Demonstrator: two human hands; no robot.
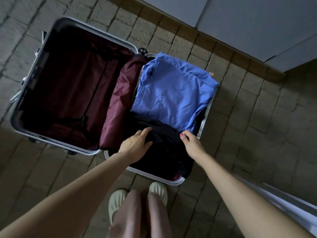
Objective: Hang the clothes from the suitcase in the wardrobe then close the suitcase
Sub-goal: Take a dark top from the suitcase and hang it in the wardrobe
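Reaching down with both arms into the open suitcase [18,107] lying flat on the brick floor [257,117]. My left hand [135,145] rests on the black garment [164,148] in the near part of the right half, fingers mostly straight and spread, palm down, gripping nothing I can see. My right hand [192,143] sits at the right edge of the same black pile, thumb and fingers pinching the lower corner of the blue shirt [171,90], or touching it; hard to tell in the dim light. Blue shirt lies folded on top of the far part of the right half, overlapping the black garment. Maroon divider flap [118,103] is bunched along the hinge, between the two halves. Left half shows only dark red lining and a strap buckle. My feet in pale slippers [116,201] stand just beside the near rim. Pale wall [257,18] with a brown skirting strip runs along the upper right, well apart from the case.
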